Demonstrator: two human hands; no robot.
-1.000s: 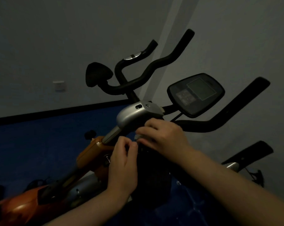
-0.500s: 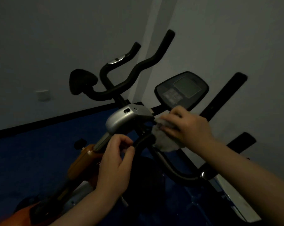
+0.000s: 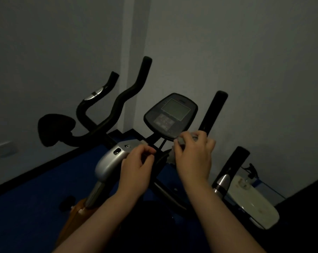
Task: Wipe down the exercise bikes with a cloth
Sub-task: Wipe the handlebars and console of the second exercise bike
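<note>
An exercise bike stands before me in dim light, with black handlebars (image 3: 129, 92), a silver stem cover (image 3: 110, 159) and a dark console (image 3: 171, 115) with a grey screen. My right hand (image 3: 193, 157) grips a pale cloth (image 3: 181, 141) just under the console's lower edge, against the handlebar. My left hand (image 3: 138, 167) is beside the silver cover, its curled fingers pinching the dark bar near the stem. Most of the cloth is hidden by my fingers.
A black saddle (image 3: 56, 128) belonging to another bike shows at the left. An orange frame part (image 3: 76, 216) lies low at the left. A white machine housing (image 3: 253, 201) and a black upright handle (image 3: 233, 168) stand at the right. Blue floor and grey walls surround the bikes.
My right hand has carried the cloth from the stem up to the console's lower edge. My left hand has shifted slightly upward beside the silver cover. The view has swung to the right.
</note>
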